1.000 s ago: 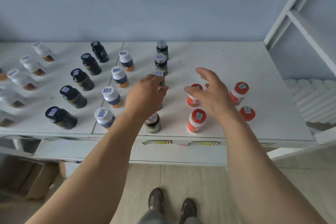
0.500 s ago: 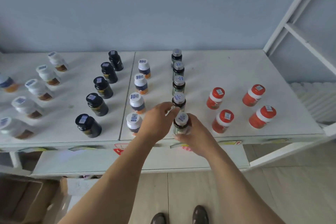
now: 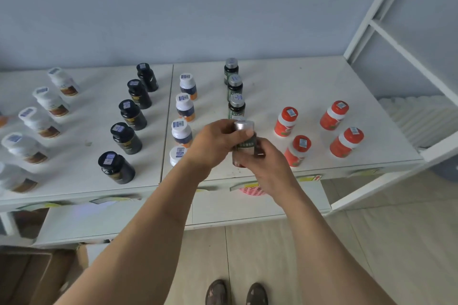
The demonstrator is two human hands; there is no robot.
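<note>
Far to the left of the green bottle (image 3: 245, 145) stand the white bottles with brown labels (image 3: 49, 102), in a slanting row on the table (image 3: 285, 81). Closer to the green bottle comes the row of black bottles (image 3: 132, 115), then just to its left the white-capped bottles with blue labels (image 3: 184, 107), the nearest one partly hidden behind my wrist. Now my left hand (image 3: 213, 142): its fingers (image 3: 224, 128) are curled round the green bottle's silver cap, thumb pressed on the cap's side. The green bottle itself sits between both hands, over the near part of the table; whether it touches the top I can't tell. Right behind it, three more silver-capped green bottles (image 3: 236, 106) line up. My right hand (image 3: 262, 163) wraps the green bottle's body from below, clamped on it. To the right of it stand four red bottles (image 3: 286, 121), and well beyond them the white shelf frame (image 3: 386, 37).
</note>
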